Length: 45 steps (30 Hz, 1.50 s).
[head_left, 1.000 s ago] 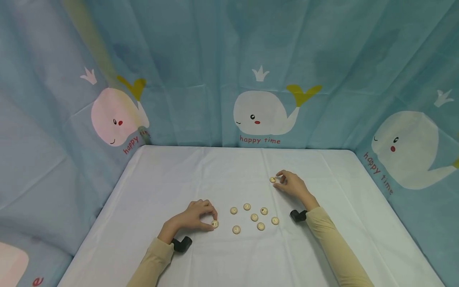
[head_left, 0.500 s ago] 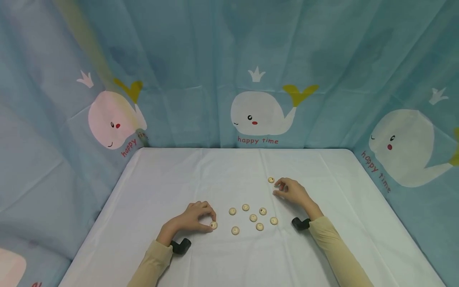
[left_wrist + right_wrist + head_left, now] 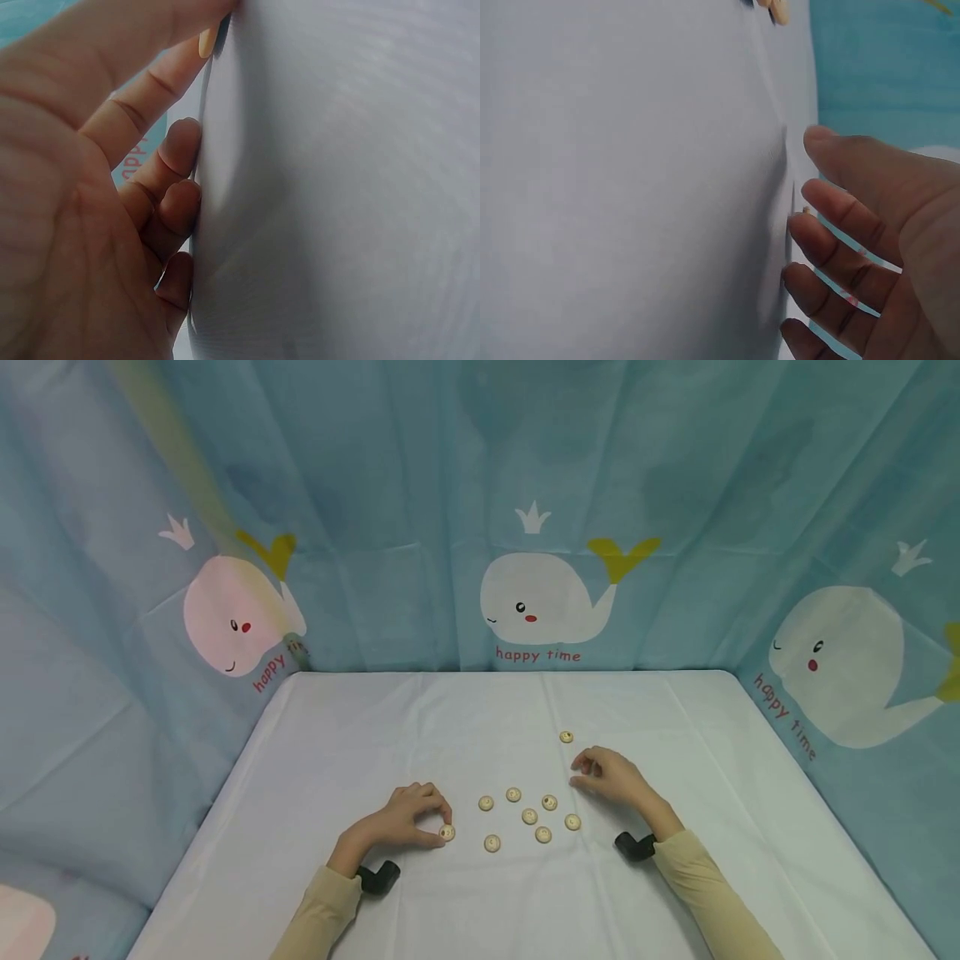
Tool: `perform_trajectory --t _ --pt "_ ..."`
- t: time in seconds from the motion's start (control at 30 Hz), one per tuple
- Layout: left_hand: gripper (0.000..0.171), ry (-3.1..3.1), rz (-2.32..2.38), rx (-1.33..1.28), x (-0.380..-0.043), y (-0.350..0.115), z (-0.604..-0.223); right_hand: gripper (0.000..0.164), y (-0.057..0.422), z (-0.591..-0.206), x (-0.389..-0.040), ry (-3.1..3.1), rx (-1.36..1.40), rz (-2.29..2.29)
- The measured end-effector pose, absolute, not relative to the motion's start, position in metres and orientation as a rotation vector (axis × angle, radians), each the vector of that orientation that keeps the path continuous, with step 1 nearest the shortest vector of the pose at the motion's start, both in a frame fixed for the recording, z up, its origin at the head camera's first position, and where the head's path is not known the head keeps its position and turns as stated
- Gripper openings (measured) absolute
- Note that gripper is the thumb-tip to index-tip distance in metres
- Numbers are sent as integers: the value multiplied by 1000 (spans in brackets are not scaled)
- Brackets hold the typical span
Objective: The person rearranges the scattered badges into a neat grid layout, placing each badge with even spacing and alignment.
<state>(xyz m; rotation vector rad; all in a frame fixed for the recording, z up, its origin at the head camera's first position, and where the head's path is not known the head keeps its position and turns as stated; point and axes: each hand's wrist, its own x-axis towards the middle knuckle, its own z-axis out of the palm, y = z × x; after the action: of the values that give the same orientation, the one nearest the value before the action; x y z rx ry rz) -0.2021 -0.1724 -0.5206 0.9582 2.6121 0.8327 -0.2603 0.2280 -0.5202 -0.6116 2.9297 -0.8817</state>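
My left hand (image 3: 405, 816) rests low at the left of a group of small, round beige discs and pinches one disc (image 3: 447, 832) between thumb and forefinger. Its yellowish edge (image 3: 208, 41) shows at the fingertips in the left wrist view. To the right, my right hand (image 3: 611, 774) holds nothing; its fingers are loosely bent, apart from the thumb, near the tabletop. Beyond its fingertips a single disc (image 3: 566, 737) with a dark mark lies flat on the cloth. Too small to read are the markings on the discs.
Several more discs lie loosely between the hands, among them one near the front (image 3: 492, 843) and one at the right (image 3: 573, 822). A white cloth (image 3: 360, 727) covers the table. Blue curtains (image 3: 390, 610) printed with whales stand behind and at both sides.
My right hand has let go of the far disc and drawn back toward me, leaving it on the cloth. My left hand keeps its pinch in about the same place.
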Motion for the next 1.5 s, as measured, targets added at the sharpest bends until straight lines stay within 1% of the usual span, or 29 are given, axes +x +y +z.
perform_trajectory --t 0.2,0.77,0.93,1.33,1.5 --pt "21 2616 831 938 -202 -174 -521 22 225 -520 -250 2931 -698 -868" --pt "21 2636 841 991 -203 -173 -525 23 225 -523 -221 2935 -874 -785" --pt "20 2639 832 990 -203 -174 -526 26 225 -524 -213 2937 -901 -775" --pt "20 2625 833 967 -202 -173 -523 34 226 -521 -205 2913 -928 -741" --pt "20 2624 832 960 -201 -173 -522 34 227 -520 -205 2883 -959 -726"
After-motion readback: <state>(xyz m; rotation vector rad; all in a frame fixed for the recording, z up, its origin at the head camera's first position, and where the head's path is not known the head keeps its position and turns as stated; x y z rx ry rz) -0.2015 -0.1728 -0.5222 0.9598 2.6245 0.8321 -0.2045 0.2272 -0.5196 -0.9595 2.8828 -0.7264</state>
